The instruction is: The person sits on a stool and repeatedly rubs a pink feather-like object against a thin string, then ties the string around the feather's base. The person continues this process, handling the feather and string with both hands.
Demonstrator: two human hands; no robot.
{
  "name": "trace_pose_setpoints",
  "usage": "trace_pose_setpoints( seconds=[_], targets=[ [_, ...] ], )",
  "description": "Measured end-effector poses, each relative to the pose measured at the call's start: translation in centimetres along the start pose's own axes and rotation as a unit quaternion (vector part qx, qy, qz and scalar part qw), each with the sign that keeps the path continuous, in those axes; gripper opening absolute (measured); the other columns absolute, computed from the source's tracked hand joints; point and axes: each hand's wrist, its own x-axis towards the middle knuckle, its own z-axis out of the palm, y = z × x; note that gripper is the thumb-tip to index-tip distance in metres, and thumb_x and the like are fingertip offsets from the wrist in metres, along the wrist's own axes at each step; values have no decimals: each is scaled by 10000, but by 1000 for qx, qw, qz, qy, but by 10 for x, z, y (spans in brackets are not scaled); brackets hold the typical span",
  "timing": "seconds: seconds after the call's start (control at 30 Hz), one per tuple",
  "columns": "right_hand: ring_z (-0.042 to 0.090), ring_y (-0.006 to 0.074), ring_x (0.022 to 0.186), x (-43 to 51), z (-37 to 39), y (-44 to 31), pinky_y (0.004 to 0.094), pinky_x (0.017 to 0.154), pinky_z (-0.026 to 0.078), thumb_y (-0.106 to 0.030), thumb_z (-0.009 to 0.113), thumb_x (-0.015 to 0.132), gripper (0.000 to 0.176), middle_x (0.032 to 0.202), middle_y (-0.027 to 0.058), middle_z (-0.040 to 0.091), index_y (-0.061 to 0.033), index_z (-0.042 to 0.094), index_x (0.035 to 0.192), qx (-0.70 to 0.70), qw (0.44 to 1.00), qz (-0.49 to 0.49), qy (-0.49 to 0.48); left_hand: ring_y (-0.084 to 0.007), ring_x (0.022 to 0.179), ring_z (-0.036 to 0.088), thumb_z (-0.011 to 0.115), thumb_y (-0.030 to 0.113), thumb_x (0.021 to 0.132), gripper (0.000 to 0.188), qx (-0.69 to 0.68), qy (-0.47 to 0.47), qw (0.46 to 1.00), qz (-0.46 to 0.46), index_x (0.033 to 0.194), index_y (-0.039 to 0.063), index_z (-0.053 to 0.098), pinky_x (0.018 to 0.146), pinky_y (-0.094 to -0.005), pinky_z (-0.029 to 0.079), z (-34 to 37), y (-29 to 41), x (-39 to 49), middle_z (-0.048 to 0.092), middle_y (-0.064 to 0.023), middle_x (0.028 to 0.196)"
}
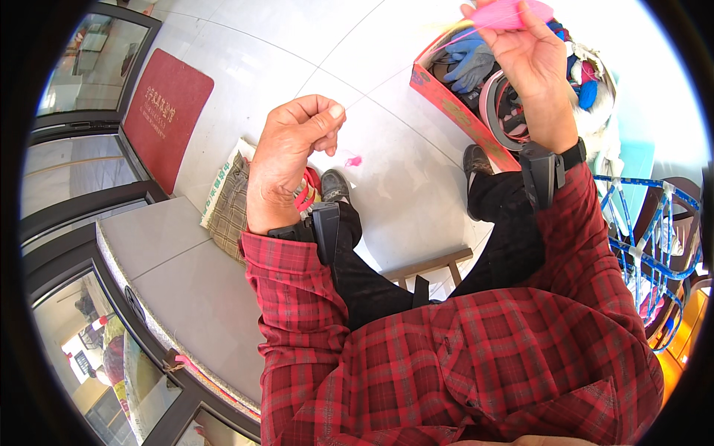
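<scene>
My left hand pinches the end of a thin thread between thumb and fingertips. From there the thread runs up and right across the gap between my hands. At the top edge, my right hand holds a bright pink bundle of thread, which tapers at its end. Pale yellow strands show at the bundle's left side. Below my left hand, a small pink tuft of thread lies on the tiled floor.
A red cardboard box holds blue gloves and a pink-rimmed round object. A blue wire rack stands right. Left are a red doormat, a plaid bag and a stone ledge. A wooden stool stands between my legs.
</scene>
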Motion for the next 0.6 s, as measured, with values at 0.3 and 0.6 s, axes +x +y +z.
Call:
trace_pose_setpoints(
  seconds=[0.3,0.6],
  targets=[
    [614,89,727,-11,-5,8,258,680,497,-83,686,782,361,807,14,655,-48,638,1139,-621,767,-112,-115,-81,575,432,658,153,903,185,-25,-1,1000,-5,837,-18,628,580,-259,417,-3,1,-1,533,-4,700],
    [605,252,940,-9,-26,20,310,842,472,87,546,758,402,1000,115,617,-30,620,1136,-790,480,-200,-324,-86,581,437,659,154,907,181,-22,13,1000,6,854,-16,630,580,-264,417,-8,3,-2,522,-2,695]
  ],
)
